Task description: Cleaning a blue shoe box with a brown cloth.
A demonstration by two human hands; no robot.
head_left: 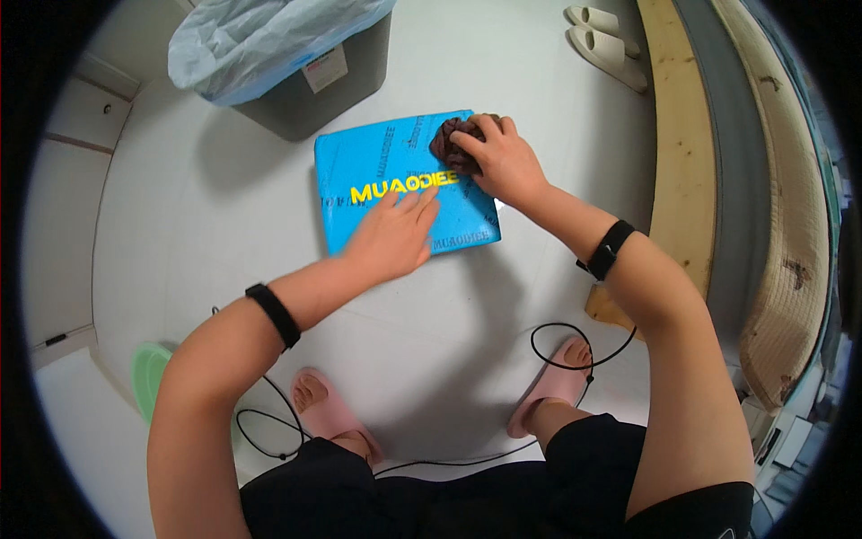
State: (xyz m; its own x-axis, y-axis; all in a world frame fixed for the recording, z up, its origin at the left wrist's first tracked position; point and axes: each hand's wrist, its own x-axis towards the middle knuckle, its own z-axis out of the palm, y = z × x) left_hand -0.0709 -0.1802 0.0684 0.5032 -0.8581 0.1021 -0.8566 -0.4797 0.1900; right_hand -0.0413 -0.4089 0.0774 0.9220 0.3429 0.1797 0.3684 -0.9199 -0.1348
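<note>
A bright blue box (359, 162) with dark and yellow lettering lies on the floor in front of me. Near its far right corner, my right hand (508, 162) grips a crumpled dark brown cloth (456, 148) and presses it against the top. My left hand (395, 235) rests on the near part of the box, fingers stretched out over the yellow lettering; it is slightly blurred. The palm side of each hand is hidden.
A grey bin (350, 85) lined with a pale blue bag (260, 45) stands beyond the box at left. Light slippers (603, 49) lie far right, by a wooden bed frame (682, 180). Black cables (539, 337) loop around my pink slippers (328, 413). A green basin (151, 377) sits at left.
</note>
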